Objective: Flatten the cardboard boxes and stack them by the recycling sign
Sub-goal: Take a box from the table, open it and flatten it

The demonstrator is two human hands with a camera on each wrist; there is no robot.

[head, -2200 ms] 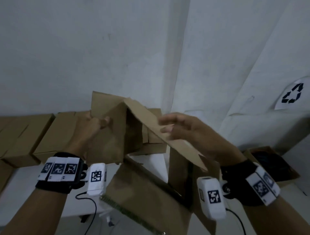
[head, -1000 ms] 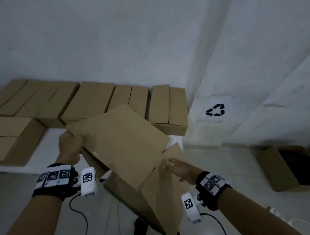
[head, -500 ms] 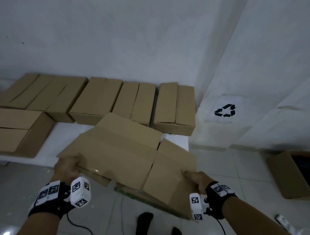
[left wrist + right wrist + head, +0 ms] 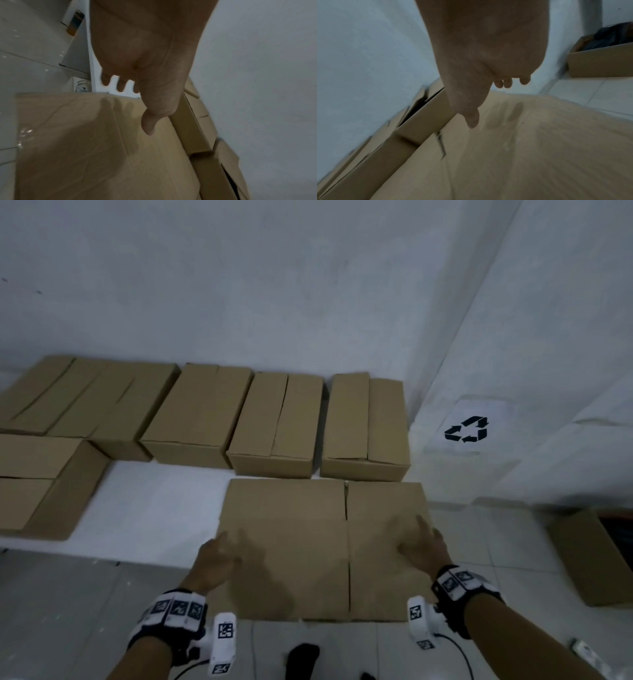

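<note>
Flattened cardboard box (image 4: 322, 546) lies flat on the near right end of the white bench (image 4: 161, 508), its near edge overhanging the bench toward the floor.

Left hand (image 4: 214, 563) at the sheet's left edge, palm down, fingers spread and straight; head view blurred. Left wrist view: hand (image 4: 145, 60) hovers just above the cardboard (image 4: 102, 148), its shadow on the sheet, fingers relaxed, gripping nothing. Contact cannot be told.

Right hand (image 4: 423, 546) over the right part of the sheet, fingers extended. Right wrist view: hand (image 4: 484, 54) above the cardboard (image 4: 522, 148), fingers loose, finger shadows on the surface, nothing held.

A slit between two flaps runs front to back through the sheet, right of centre.

Just behind the sheet, a row of assembled cardboard boxes against the wall: nearest box (image 4: 366, 426) at the right end, touching or nearly touching the sheet's far edge; next box (image 4: 277, 426) beside it; more to the left (image 4: 198, 412). Another box (image 4: 41, 484) at the bench's left front.

Recycling sign (image 4: 466, 429): white sheet with black arrows, on the wall right of the bench, low down.

Open cardboard box (image 4: 589, 556) on the tiled floor at far right, dark contents inside.
</note>
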